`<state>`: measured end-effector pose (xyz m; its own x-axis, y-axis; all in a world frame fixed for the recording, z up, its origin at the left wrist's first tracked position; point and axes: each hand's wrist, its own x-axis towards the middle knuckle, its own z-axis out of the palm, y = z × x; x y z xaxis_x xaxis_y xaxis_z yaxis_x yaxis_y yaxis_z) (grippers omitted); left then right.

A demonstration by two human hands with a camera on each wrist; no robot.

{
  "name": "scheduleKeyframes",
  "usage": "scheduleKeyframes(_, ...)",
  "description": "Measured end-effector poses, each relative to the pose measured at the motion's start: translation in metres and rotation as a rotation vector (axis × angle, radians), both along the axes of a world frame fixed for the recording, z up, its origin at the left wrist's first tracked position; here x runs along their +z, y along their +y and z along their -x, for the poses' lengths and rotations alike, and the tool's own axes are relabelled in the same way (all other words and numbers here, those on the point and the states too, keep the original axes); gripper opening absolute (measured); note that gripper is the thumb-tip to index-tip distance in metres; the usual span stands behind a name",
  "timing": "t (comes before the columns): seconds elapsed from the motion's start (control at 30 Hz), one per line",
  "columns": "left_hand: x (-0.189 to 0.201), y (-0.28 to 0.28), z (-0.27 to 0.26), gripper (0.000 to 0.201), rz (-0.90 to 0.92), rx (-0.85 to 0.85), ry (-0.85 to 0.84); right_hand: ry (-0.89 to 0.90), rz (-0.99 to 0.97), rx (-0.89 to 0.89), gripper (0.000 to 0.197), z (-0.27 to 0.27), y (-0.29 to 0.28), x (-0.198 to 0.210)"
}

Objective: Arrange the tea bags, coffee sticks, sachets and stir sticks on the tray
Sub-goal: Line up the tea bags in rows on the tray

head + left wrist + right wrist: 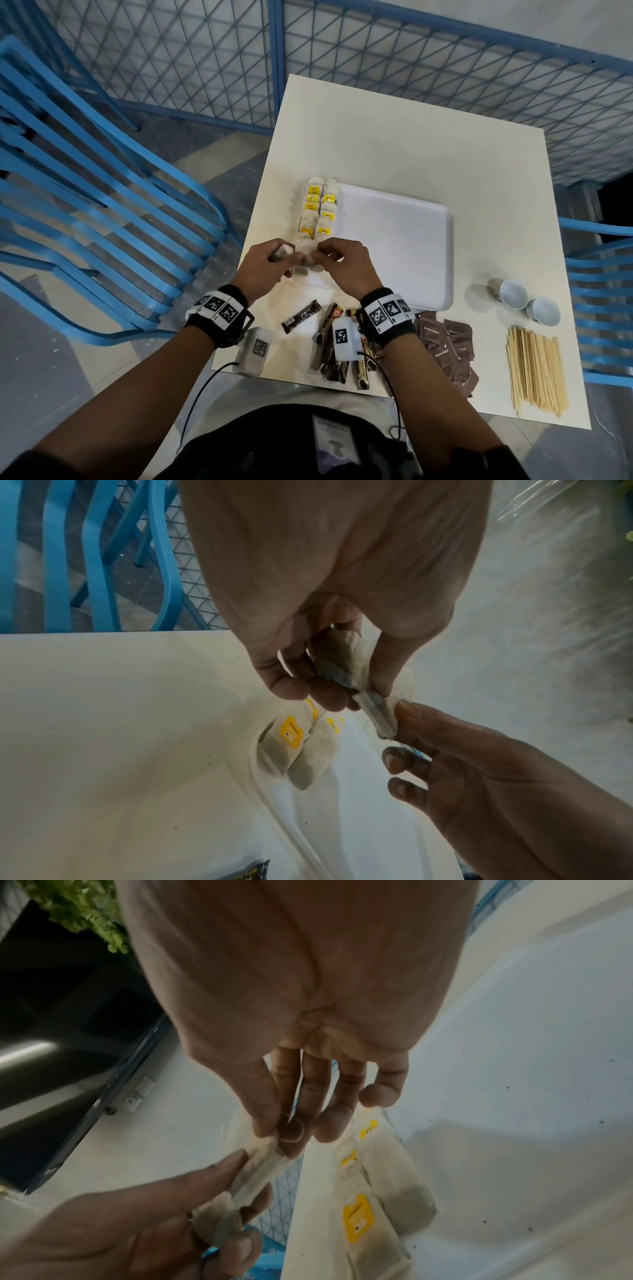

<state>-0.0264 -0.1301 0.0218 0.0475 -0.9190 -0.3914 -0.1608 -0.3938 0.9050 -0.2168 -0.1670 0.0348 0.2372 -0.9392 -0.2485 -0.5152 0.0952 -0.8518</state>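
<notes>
Both hands meet over the near left corner of the white tray (411, 240). My left hand (270, 260) grips a small bunch of tea bags (337, 658) between thumb and fingers. My right hand (337, 262) pinches the end of one tea bag (378, 712) from that bunch with thumb and forefinger. Two rows of tea bags with yellow tags (318, 212) lie along the tray's left edge. Coffee sticks (329, 346), brown sugar sachets (448, 349) and wooden stir sticks (536, 370) lie on the table near its front edge.
Two white cups (525, 301) lie on their sides to the right of the tray. Blue slatted chairs (102, 219) stand left and right of the white table (394, 137). A blue mesh fence (376, 51) runs behind it.
</notes>
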Motion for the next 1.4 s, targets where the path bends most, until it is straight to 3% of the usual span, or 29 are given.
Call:
scheduleKeyframes(0.27, 0.0, -0.004, 0.0, 0.006, 0.002, -0.02, -0.002, -0.014, -0.022, 0.02, 0.013, 0.005, -0.006, 0.006)
scheduleKeyframes(0.47, 0.008, -0.006, -0.001, 0.011, -0.102, -0.063, 0.198, -0.025, 0.039, 0.093, 0.055, 0.007, -0.009, 0.008)
scheduleKeyframes(0.67, 0.012, -0.007, 0.002, 0.018, -0.159, -0.063, 0.251, -0.075, 0.043, 0.225, 0.034, 0.0, -0.011, 0.023)
scheduleKeyframes(0.83, 0.015, -0.006, 0.002, 0.028, -0.174, -0.087, 0.261, -0.088, 0.038, 0.2, 0.015, -0.003, -0.011, 0.027)
scheduleKeyframes(0.93, 0.011, -0.006, 0.002, 0.034, -0.155, -0.055, 0.169, -0.067, 0.029, 0.173, 0.007, -0.003, -0.012, 0.026)
scheduleKeyframes(1.03, 0.005, -0.005, -0.002, 0.027, -0.085, 0.051, 0.075, -0.063, 0.05, 0.11, 0.005, -0.001, -0.013, 0.028)
scheduleKeyframes(1.17, 0.012, -0.007, -0.002, 0.03, 0.015, 0.118, 0.071, -0.085, 0.065, 0.088, 0.006, 0.001, -0.013, 0.029)
scheduleKeyframes(1.3, 0.017, -0.01, 0.001, 0.017, 0.085, 0.055, 0.046, -0.075, 0.067, 0.089, 0.005, 0.001, -0.014, 0.025)
scheduleKeyframes(1.4, 0.017, -0.007, 0.003, 0.018, 0.151, -0.021, -0.051, -0.084, 0.067, 0.087, 0.005, 0.0, -0.015, 0.025)
